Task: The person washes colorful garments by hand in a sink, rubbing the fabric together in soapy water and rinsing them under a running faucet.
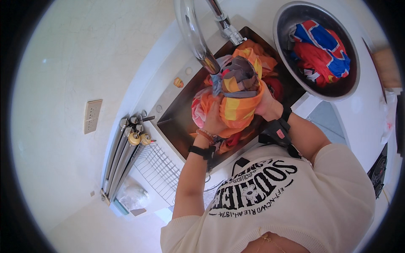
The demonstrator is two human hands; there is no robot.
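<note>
Above the sink, both my hands clasp a bulky bundle of orange and yellow fabric [242, 109], with dark grey cloth [242, 72] on top. My left hand [215, 121] presses against the bundle's left side, beside pink and white folds. On the right, my right hand [268, 102] grips its edge, with some fingers hidden by fabric. The chrome faucet spout [207, 60] ends right above the bundle, where bluish-grey cloth hangs close to its tip. More orange and red cloth [265, 61] lies in the dark rectangular sink [174, 123] behind and below the bundle.
A metal basin [354, 83] holding red and blue cloth [332, 47] stands at the sink's upper right. Left of the sink are a wire rack [158, 167], several metal tubes [120, 161] against the wall and a clear plastic bag [133, 194]. A wall outlet [93, 116] is farther left.
</note>
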